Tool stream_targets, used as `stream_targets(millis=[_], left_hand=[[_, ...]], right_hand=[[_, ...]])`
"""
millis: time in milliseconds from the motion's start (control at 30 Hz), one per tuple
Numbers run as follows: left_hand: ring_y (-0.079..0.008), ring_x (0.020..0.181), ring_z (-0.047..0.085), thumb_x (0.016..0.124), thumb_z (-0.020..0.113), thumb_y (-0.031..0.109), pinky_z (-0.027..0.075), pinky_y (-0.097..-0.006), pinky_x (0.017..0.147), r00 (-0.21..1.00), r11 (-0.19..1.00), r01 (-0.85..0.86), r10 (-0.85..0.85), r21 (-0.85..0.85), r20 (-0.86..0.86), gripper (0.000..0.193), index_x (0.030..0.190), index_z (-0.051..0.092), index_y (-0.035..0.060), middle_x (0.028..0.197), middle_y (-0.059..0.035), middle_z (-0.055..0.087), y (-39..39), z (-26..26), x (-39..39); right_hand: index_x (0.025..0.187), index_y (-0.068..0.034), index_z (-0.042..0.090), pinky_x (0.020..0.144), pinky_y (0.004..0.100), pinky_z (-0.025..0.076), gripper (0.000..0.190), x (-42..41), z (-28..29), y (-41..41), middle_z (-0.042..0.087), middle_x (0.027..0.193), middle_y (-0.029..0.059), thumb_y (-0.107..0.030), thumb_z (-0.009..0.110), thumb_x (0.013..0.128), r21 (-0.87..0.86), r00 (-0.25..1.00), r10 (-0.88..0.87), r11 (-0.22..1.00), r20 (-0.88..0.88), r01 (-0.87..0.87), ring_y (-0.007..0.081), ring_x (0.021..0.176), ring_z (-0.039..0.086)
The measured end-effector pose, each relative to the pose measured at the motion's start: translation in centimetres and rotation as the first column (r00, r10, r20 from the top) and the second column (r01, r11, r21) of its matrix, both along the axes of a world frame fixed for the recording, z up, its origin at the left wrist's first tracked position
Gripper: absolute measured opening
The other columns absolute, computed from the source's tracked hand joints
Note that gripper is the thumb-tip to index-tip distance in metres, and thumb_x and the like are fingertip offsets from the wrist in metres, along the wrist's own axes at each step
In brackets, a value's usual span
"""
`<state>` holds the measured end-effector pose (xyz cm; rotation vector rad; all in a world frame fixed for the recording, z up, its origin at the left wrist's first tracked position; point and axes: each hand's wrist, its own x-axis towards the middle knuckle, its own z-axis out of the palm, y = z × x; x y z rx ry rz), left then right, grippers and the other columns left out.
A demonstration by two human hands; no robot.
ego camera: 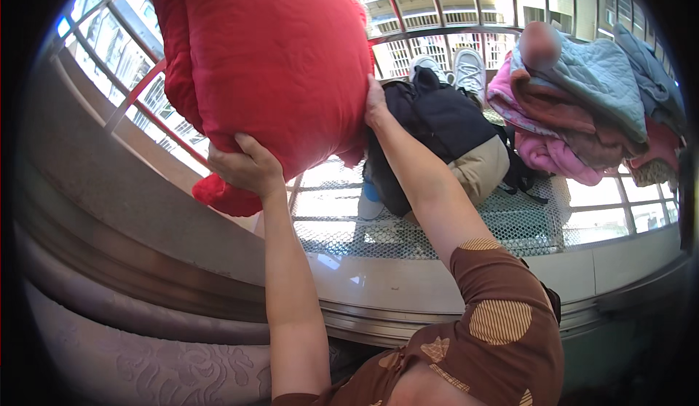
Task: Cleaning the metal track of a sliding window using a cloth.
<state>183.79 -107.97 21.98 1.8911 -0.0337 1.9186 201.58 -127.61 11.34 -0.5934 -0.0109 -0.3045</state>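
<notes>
A large, puffy bundle of red fabric point(273, 62), possibly a pillow or folded quilt, fills the upper left of the head view. At its lower left edge my left hand point(248, 165) grips the cloth, thumb towards me; a red end hangs below that hand. My right hand point(375, 102) presses on the bundle's right side, its fingers partly hidden by the fabric. Just right of that hand lies a dark backpack point(437, 116) with a beige part, on a mesh-covered rack point(327, 236) outside the window sill.
White sneakers point(468, 73) stand behind the backpack against the barred window cage point(453, 32). Folded blankets and clothes point(595, 89) are piled at the right. A blue and white object point(371, 201) sits beside the backpack. The tiled sill point(404, 283) and window track run before me; a patterned curtain point(180, 370) is lower left.
</notes>
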Motion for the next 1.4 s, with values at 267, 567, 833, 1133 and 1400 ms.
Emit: stream_targets(millis=[267, 567, 833, 1133, 1400], left_hand=[[-0.047, 0.095, 0.057, 0.095, 0.036, 0.022, 0.049, -0.0512, 0.08, 0.962, 0.923, -0.122, 0.02, -0.365, -0.272, 0.043, 0.113, 0.042, -0.017, 0.104, -0.0341, 0.053, 1.2, -10.2, 4.2], [-0.0471, 0.1, 0.057, 0.097, 0.029, 0.02, 0.053, -0.0512, 0.077, 0.831, 0.71, -0.191, -0.251, -0.678, -0.496, 0.047, 0.108, 0.041, -0.0244, 0.109, -0.0411, 0.05, 3.5, -11.8, 3.7], [-0.0422, 0.107, 0.057, 0.094, 0.036, 0.017, 0.055, -0.0442, 0.084, 0.844, 0.148, -0.398, -0.327, -0.906, -0.424, 0.046, 0.108, 0.046, -0.0258, 0.119, -0.0365, 0.05, 5.9, -15.7, 3.3], [-0.0382, 0.111, 0.055, 0.09, 0.042, 0.017, 0.053, -0.0546, 0.086, 0.588, -0.244, 0.211, -0.742, -0.947, 0.322, 0.047, 0.125, 0.04, -0.0145, 0.129, -0.0262, 0.047, 5.4, -16.6, -0.5], [-0.0367, 0.107, 0.055, 0.082, 0.056, 0.02, 0.046, -0.0461, 0.085, -0.104, -0.168, 0.127, -0.982, -0.978, 0.155, 0.034, 0.103, 0.058, -0.0065, 0.102, -0.0177, 0.054, -5.6, -8.9, -2.2]], right_hand=[[0.138, 0.002, 0.035, 0.107, 0.0375, 0.029, 0.068, -0.4, -0.8, -1.3, 0.042, 0.139, 0.0183, -0.042, 0.05, 0.088, -0.415, 0.986, -0.134, 0.907, -0.103, 0.08, 0.0269, 0.128, 0.04], [0.147, -0.002, 0.012, 0.111, 0.0479, 0.02, 0.085, -6.3, 1.5, 3.2, 0.01, 0.147, 0.0351, -0.05, 0.049, 0.087, -0.853, 0.97, -0.232, 0.519, -0.071, 0.062, 0.0515, 0.135, 0.017], [0.147, -0.006, 0.019, 0.11, 0.0511, 0.021, 0.071, -13.0, 4.3, 6.6, 0.009, 0.146, 0.038, -0.046, 0.043, 0.092, -0.965, 0.975, 0.054, 0.163, 0.216, 0.205, 0.0542, 0.135, 0.014], [0.093, 0.001, 0.066, 0.086, 0.0413, 0.048, 0.041, -12.4, 7.9, -3.9, 0.065, 0.097, 0.0228, -0.036, 0.052, 0.085, -0.959, 0.959, 0.036, -0.027, 0.282, 0.283, 0.0412, 0.094, 0.06], [0.129, -0.003, 0.042, 0.098, 0.0536, 0.036, 0.089, -15.9, 3.4, -13.5, 0.051, 0.127, 0.0228, -0.063, 0.067, 0.069, -0.833, 0.854, -0.519, -0.49, 0.043, -0.256, 0.0405, 0.123, 0.043]])
